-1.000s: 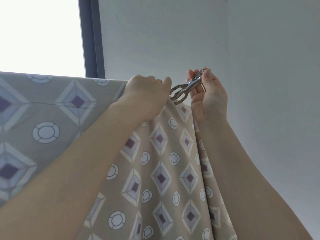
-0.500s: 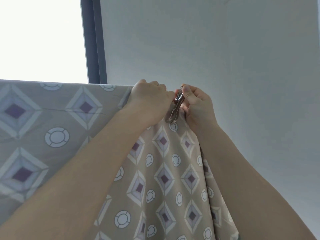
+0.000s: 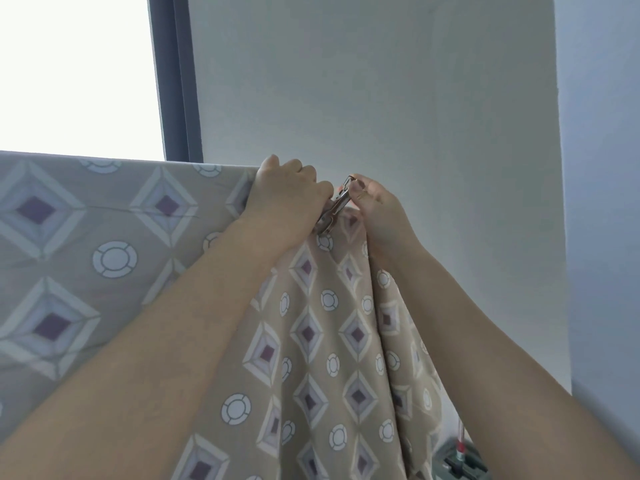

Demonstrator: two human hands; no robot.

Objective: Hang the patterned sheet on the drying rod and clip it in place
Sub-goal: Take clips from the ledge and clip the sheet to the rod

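The silver metal clip [image 3: 334, 210] has dropped from the air onto the bunched top edge of the beige diamond-patterned sheet [image 3: 104, 271] at mid-frame, pinched by the right hand [image 3: 379, 211]. The left hand [image 3: 287, 199] grips that edge beside it.

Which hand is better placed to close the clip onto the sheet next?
Right: the right hand pinches the metal clip, its mouth at the bunched sheet; the left hand only grips the sheet's top.
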